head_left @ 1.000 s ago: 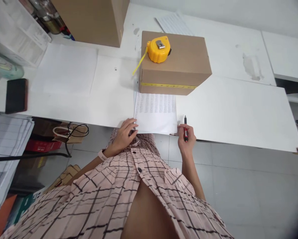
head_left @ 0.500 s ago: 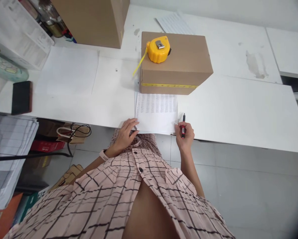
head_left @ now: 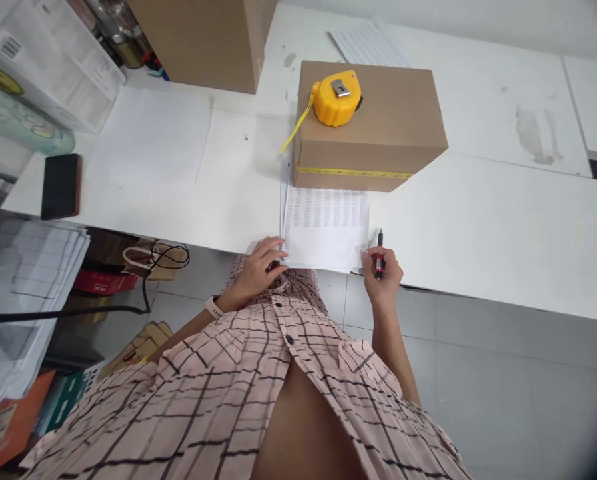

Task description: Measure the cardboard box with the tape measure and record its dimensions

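A printed sheet of paper (head_left: 326,227) lies at the near edge of the white table (head_left: 478,227). My left hand (head_left: 258,270) rests on the sheet's near left corner, fingers spread flat. My right hand (head_left: 384,277) is closed round a red and black pen (head_left: 379,255) at the sheet's near right corner, tip on the table. Just behind the sheet stands a small cardboard box (head_left: 378,130) with a strip of yellow tape across its front. A yellow tape measure (head_left: 336,99) sits on top of the box, its blade hanging off the left side.
A larger cardboard box (head_left: 203,40) stands at the back left. Blank sheets (head_left: 153,137) lie left of centre, and a dark phone (head_left: 60,185) at the table's left end. Boxes, bags and cables fill the floor under the left side. Stacked papers (head_left: 23,267) sit lower left.
The view shifted slightly, so everything sits a little further right. My right hand with the pen drew a bit closer to the sheet's corner. The left hand stays on the paper.
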